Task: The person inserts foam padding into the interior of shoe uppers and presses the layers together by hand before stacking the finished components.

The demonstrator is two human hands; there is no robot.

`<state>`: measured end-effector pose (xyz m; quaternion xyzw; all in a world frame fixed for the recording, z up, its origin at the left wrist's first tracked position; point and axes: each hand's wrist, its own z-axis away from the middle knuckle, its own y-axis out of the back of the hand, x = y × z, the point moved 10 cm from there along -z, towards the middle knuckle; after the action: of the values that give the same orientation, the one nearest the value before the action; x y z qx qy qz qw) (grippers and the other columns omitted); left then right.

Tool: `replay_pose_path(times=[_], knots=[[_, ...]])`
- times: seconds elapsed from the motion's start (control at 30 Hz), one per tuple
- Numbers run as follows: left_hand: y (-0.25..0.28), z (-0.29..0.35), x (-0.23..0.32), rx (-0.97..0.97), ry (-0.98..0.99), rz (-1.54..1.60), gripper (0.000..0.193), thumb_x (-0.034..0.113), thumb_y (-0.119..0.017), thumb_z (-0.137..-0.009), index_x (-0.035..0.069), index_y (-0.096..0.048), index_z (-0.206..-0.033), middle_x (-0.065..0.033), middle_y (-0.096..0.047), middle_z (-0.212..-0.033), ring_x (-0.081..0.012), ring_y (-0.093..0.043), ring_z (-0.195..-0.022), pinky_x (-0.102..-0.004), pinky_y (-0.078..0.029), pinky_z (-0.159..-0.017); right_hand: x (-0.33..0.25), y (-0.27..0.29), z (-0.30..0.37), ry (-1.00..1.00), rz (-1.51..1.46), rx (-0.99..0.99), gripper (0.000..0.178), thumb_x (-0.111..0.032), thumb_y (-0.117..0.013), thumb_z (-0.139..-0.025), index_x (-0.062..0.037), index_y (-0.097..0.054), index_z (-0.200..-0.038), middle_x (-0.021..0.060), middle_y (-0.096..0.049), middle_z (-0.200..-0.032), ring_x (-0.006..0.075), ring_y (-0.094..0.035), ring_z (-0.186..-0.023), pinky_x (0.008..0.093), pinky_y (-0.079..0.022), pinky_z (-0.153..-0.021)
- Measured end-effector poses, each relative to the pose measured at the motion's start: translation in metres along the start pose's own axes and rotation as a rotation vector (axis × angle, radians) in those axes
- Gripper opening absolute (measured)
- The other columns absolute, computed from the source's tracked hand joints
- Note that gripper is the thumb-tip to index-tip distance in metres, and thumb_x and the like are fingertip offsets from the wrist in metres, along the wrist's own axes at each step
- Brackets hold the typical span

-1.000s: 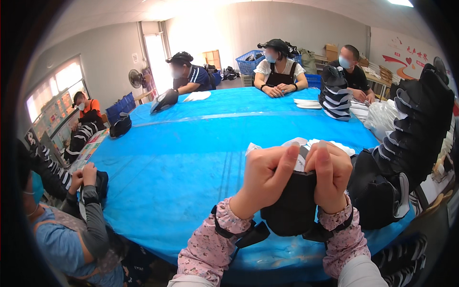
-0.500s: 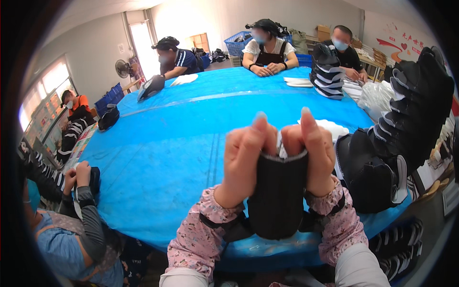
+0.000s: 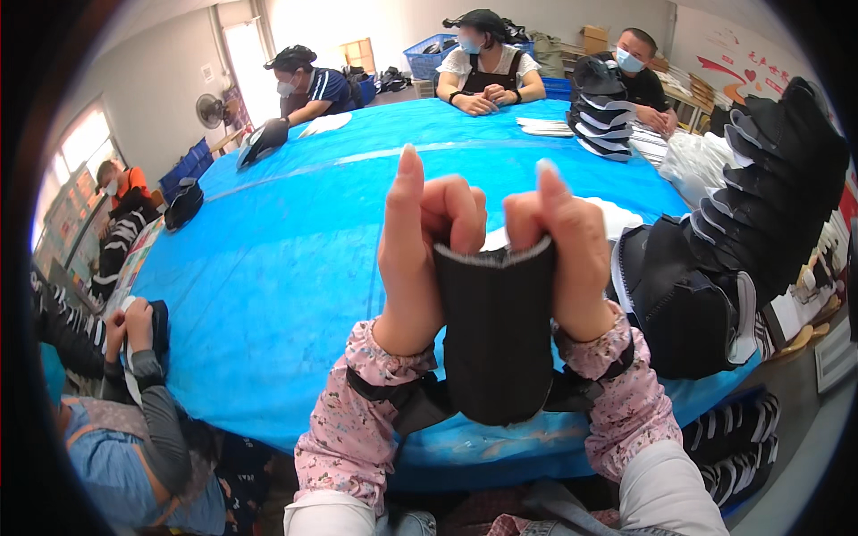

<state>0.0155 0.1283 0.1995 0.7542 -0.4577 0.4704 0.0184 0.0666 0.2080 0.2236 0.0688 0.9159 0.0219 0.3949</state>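
A black fabric shoe upper (image 3: pixel 497 335) hangs over the near edge of the table, its pale-edged opening facing up. My left hand (image 3: pixel 420 255) grips the left side of its rim with curled fingers, the thumb pointing up. On the opposite side, my right hand (image 3: pixel 565 255) holds the rim in the same way, that thumb raised too and slightly blurred. Something white shows just beyond the opening, between my fingers. What the fingertips pinch inside the upper is hidden. Black straps circle both my wrists over pink flowered sleeve covers.
A blue-covered table (image 3: pixel 295 268) spreads ahead. To my right leans a tall pile of black shoe uppers (image 3: pixel 684 295) with white linings. White flat pieces (image 3: pixel 608 217) lie behind my right hand. Several co-workers sit around the table; one at the left holds a dark piece (image 3: pixel 159 330).
Both hands and the shoe upper have shifted left and up in the picture. My thumbs and fists stand farther apart, and the opening looks wider. The room view has shifted slightly too.
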Motion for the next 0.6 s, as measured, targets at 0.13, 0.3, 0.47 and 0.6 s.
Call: replay_pose_path(times=[0.13,0.3,0.47,0.6], knots=[[0.003,-0.002,0.02,0.034,-0.112,-0.081,0.062,0.048,-0.023,-0.096,0.011,-0.035,-0.048,0.0008,-0.034,-0.045,-0.0096,-0.03,-0.044,-0.0247,-0.024,-0.045,0.001,0.023,-0.007,-0.018,0.033,0.143,0.072,-0.054,-0.013,-0.095,-0.0052,-0.037,-0.047,-0.001,-0.035,-0.047,0.0084,-0.031,-0.045,0.0252,-0.021,-0.046],[-0.009,0.0,0.018,-0.006,-0.155,-0.213,0.064,0.048,-0.026,-0.096,0.006,-0.046,-0.051,0.0013,-0.039,-0.047,-0.0067,-0.034,-0.047,-0.023,-0.024,-0.047,0.003,0.018,-0.002,-0.038,-0.132,0.058,0.071,-0.056,-0.014,-0.094,-0.0102,-0.029,-0.042,-0.0024,-0.032,-0.043,0.0077,-0.027,-0.042,0.0239,-0.017,-0.044],[-0.022,0.006,0.007,-0.005,-0.065,-0.133,0.062,0.05,-0.026,-0.094,0.009,-0.041,-0.05,0.0001,-0.039,-0.043,-0.0077,-0.034,-0.04,-0.0202,-0.025,-0.041,0.0,0.009,0.007,0.033,-0.225,0.13,0.067,-0.043,-0.018,-0.098,-0.0135,-0.03,-0.038,0.0013,-0.037,-0.04,0.0113,-0.031,-0.039,0.0249,-0.025,-0.045],[-0.027,0.007,0.021,-0.056,-0.127,-0.225,0.061,0.045,-0.025,-0.096,0.007,-0.044,-0.052,-0.0005,-0.042,-0.047,-0.0073,-0.035,-0.043,-0.0208,-0.026,-0.044,-0.006,0.009,0.009,0.097,-0.346,0.049,0.065,-0.039,-0.018,-0.098,-0.0134,-0.028,-0.039,0.0048,-0.035,-0.042,0.0152,-0.033,-0.044,0.0285,-0.029,-0.052]])
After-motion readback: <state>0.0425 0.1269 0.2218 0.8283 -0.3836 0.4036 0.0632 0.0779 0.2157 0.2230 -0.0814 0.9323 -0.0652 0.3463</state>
